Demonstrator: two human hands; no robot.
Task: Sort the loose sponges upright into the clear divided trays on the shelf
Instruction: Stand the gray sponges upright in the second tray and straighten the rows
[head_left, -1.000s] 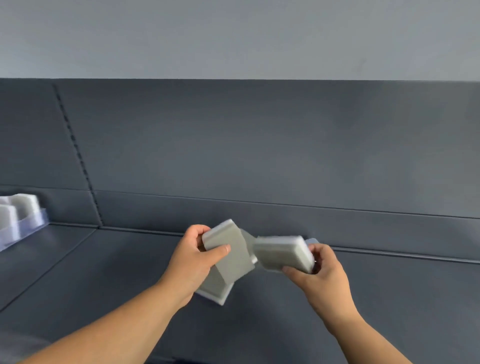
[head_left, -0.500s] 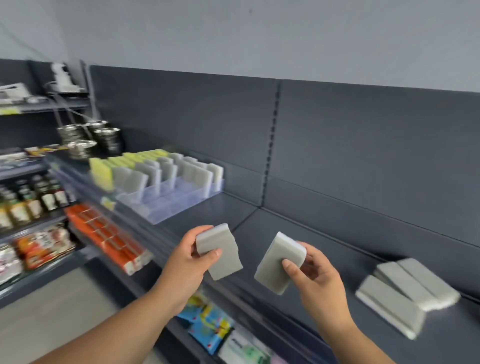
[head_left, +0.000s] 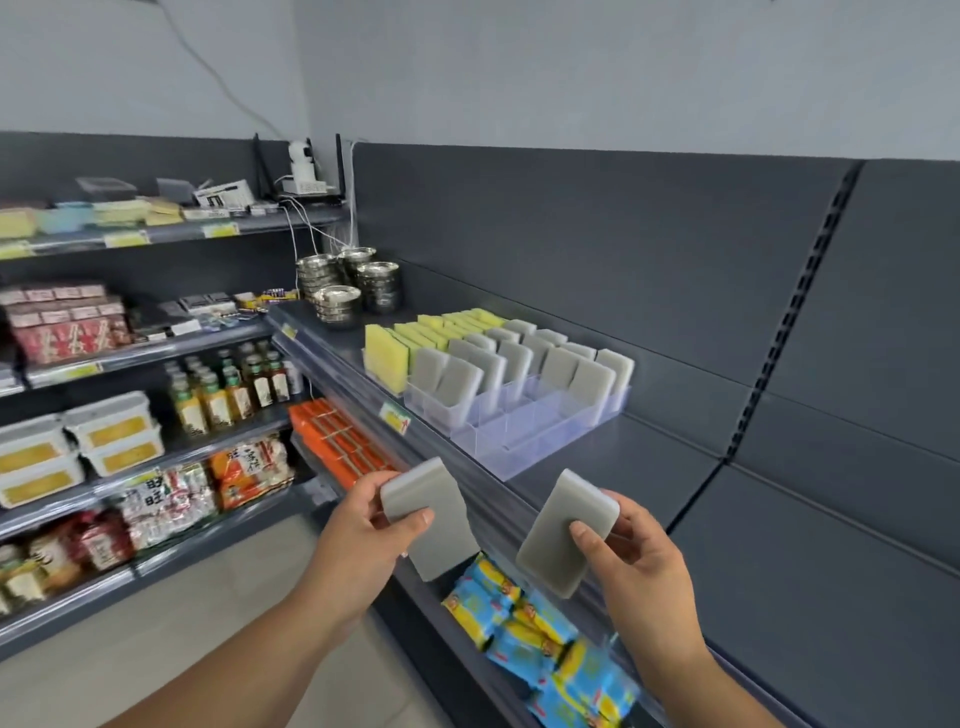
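Your left hand (head_left: 358, 535) grips 1 grey sponge (head_left: 436, 525) between thumb and fingers, and your right hand (head_left: 639, 561) pinches a 2nd grey sponge (head_left: 563, 535) the same way, the 2 hands held apart just in front of the shelf (head_left: 649, 467) edge. Farther along that shelf to your left, the clear divided trays (head_left: 519, 436) hold upright grey sponges (head_left: 457, 384) and yellow sponges (head_left: 387, 358) in their rear compartments. The yellow price tag (head_left: 395, 418) on the shelf rail and the print on the blue-and-yellow packets (head_left: 540, 634) below are too blurred to read.
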